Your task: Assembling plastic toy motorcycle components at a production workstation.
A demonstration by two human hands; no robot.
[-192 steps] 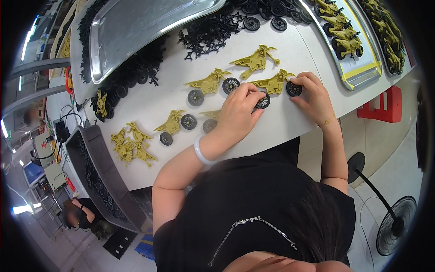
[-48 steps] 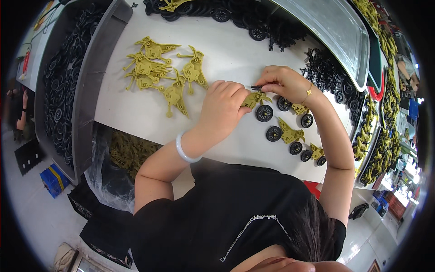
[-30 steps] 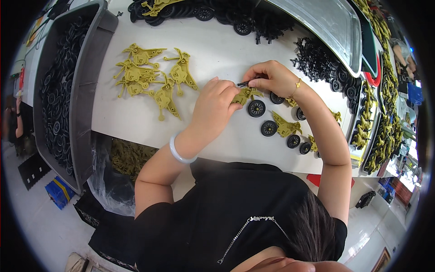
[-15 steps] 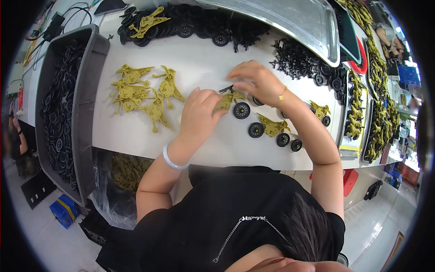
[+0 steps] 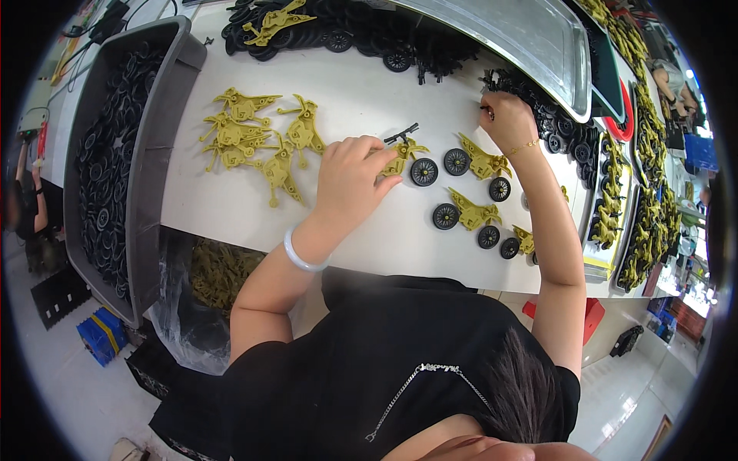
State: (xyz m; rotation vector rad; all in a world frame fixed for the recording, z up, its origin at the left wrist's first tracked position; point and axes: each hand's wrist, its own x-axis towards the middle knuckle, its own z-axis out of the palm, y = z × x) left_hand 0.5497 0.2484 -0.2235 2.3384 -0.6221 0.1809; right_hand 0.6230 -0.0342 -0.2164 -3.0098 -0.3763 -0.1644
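Note:
My left hand is closed around a yellow plastic toy motorcycle body, partly hidden by the fingers. A black spoked wheel sits at its right end, and a black handlebar piece stands out at the top. My right hand is at the near edge of the heap of small black parts, fingertips pinched on a small dark piece whose shape is mostly hidden. Between the forearms lie yellow bodies with black wheels, among them an upper one and a lower one.
Several wheelless yellow bodies lie left of my left hand. A grey bin of black wheels stands at the far left. Black wheels are heaped along the back, beside a metal tray. Trays of finished yellow pieces line the right.
My right hand has left the body in my left hand and moved right to the black parts heap. The handlebar piece stays at the body. The whole view has shifted slightly.

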